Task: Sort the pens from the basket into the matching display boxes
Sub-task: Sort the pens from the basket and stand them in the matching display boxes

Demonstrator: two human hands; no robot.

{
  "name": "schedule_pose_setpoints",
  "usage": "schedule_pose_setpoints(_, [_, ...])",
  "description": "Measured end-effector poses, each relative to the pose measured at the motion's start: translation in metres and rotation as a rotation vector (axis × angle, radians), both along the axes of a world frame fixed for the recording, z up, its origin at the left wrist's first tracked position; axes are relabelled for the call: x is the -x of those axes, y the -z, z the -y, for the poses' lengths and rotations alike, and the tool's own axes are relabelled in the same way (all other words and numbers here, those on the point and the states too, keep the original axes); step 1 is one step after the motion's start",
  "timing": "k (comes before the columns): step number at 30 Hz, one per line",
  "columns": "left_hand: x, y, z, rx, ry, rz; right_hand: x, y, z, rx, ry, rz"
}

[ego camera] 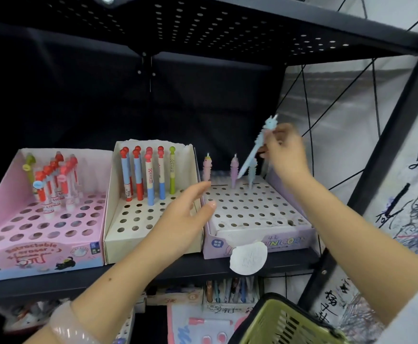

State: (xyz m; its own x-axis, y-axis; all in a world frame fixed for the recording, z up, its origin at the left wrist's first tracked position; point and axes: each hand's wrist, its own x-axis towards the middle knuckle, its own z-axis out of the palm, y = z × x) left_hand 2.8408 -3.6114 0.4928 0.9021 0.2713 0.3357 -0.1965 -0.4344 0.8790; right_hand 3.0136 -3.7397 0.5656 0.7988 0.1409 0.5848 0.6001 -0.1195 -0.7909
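Right hand: my right hand (283, 151) is raised over the back right corner of the purple box (257, 240), fingers curled and pinching a light blue pen (256, 147).
Blue pen: it is tilted, animal-shaped cap up by my fingers, tip pointing down-left toward the back row of holes; the motion blur keeps me from telling whether the tip touches the box.
Left hand: my left hand (185, 217) reaches forward with fingers straight and relaxed, holding nothing, over the seam between the cream box (153, 242) and the purple box.
Purple box: three pens stand upright in its back row, a pink pen (207, 167), a lilac pen (234, 171) and a pale blue one (252, 173) just under the held pen.
Cream box: in the middle of the shelf (78, 281), with red-capped pens (142, 170) and one green pen (172, 170) upright in the back rows.
Pink box: the pink box (41, 254) on the left holds a cluster of red-capped erasers (54, 184) at the back.
Basket: I see the green basket (284, 324) at the bottom right, below the shelf; its contents are out of sight.
Wrist: a pale bracelet (71, 326) sits on my left wrist.
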Motion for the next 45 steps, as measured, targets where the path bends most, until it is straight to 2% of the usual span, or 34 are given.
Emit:
schedule_pose_setpoints(4, [-0.002, 0.002, -0.005, -0.068, 0.006, 0.008, -0.039, 0.010, 0.010, 0.289, 0.268, 0.148])
schedule_pose_setpoints(11, [-0.006, 0.008, -0.010, -0.037, -0.007, 0.015, -0.058, 0.041, 0.006, 0.600, 0.331, 0.147])
schedule_pose_setpoints(16, [-0.005, 0.008, -0.009, 0.008, -0.023, 0.011, -0.066, 0.043, 0.004, 0.643, 0.310, 0.080])
schedule_pose_setpoints(21, [0.000, 0.008, -0.006, 0.023, -0.018, 0.034, -0.070, 0.054, 0.006, 0.812, 0.247, -0.039])
schedule_pose_setpoints(27, [0.014, 0.007, 0.004, 0.076, -0.010, 0.073, -0.038, 0.054, 0.017, 0.778, 0.228, -0.062])
schedule_pose_setpoints(29, [0.019, 0.011, 0.018, 0.129, 0.007, 0.069, -0.011, 0.049, 0.026, 0.698, 0.170, -0.064])
schedule_pose_setpoints(32, [0.028, 0.029, 0.046, 0.183, 0.107, 0.042, 0.044, 0.050, 0.048, 0.525, -0.106, -0.098])
schedule_pose_setpoints(35, [0.039, 0.063, 0.070, 0.147, 0.220, -0.030, 0.094, 0.069, 0.084, 0.577, -0.338, -0.091])
schedule_pose_setpoints(38, [0.052, 0.106, 0.085, 0.056, 0.256, -0.113, 0.125, 0.116, 0.121, 0.765, -0.449, -0.181])
schedule_pose_setpoints(42, [0.065, 0.153, 0.097, -0.173, 0.319, -0.259, 0.131, 0.216, 0.158, 1.264, -0.408, -0.248])
schedule_pose_setpoints(45, [0.072, 0.171, 0.101, -0.373, 0.364, -0.298, 0.128, 0.291, 0.175, 1.516, -0.394, -0.395])
